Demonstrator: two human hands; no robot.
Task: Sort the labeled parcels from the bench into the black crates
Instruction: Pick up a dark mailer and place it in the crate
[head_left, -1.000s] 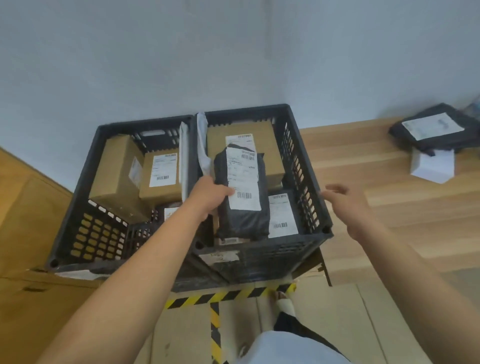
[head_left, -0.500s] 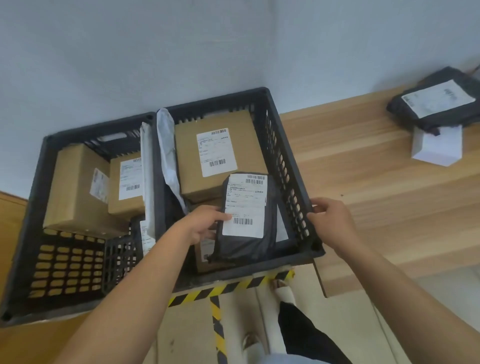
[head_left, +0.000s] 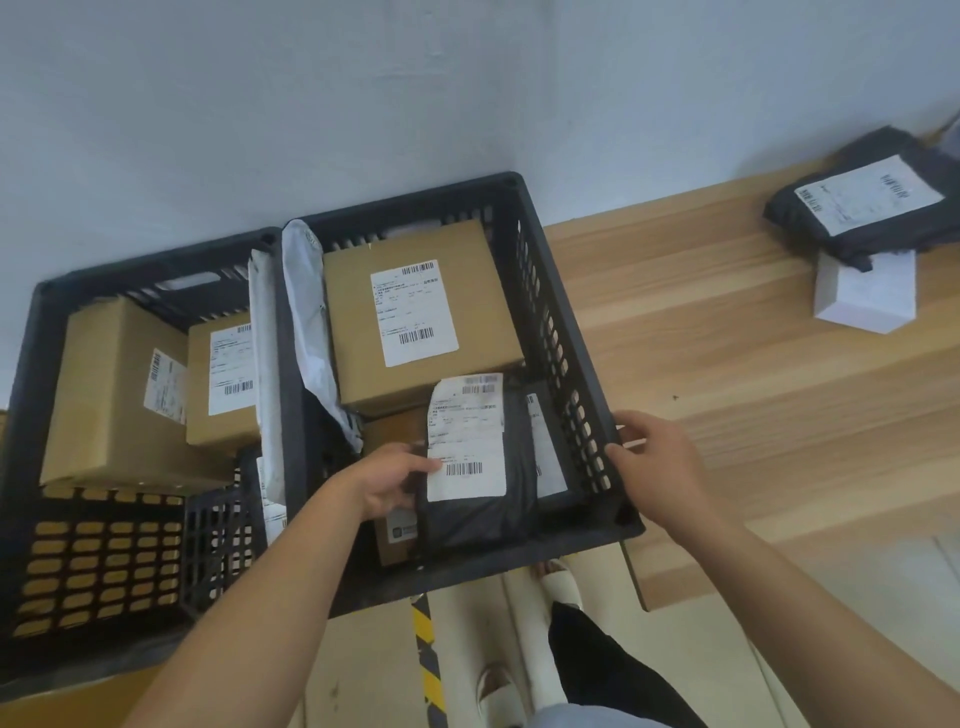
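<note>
Two black crates stand side by side below the wall. In the right crate (head_left: 563, 332) my left hand (head_left: 389, 483) holds a black labeled mailer (head_left: 480, 512) by its left edge, low over other parcels near the crate's front. A large brown box (head_left: 421, 312) lies behind it. My right hand (head_left: 657, 467) grips the right crate's right rim. The left crate (head_left: 31, 395) holds two brown boxes (head_left: 109, 395). On the wooden bench (head_left: 753, 374) at the far right lie another black mailer (head_left: 872, 202) and a small white box (head_left: 865, 296).
White padded mailers (head_left: 309, 312) stand upright between the two crates' adjoining walls. Yellow-black hazard tape (head_left: 428, 660) runs along the floor below the right crate, beside my feet. A blue-grey wall stands behind everything.
My left hand has lowered the black mailer deeper into the right crate's front. My right hand has closed further round the crate's rim. The view has tilted down and shifted.
</note>
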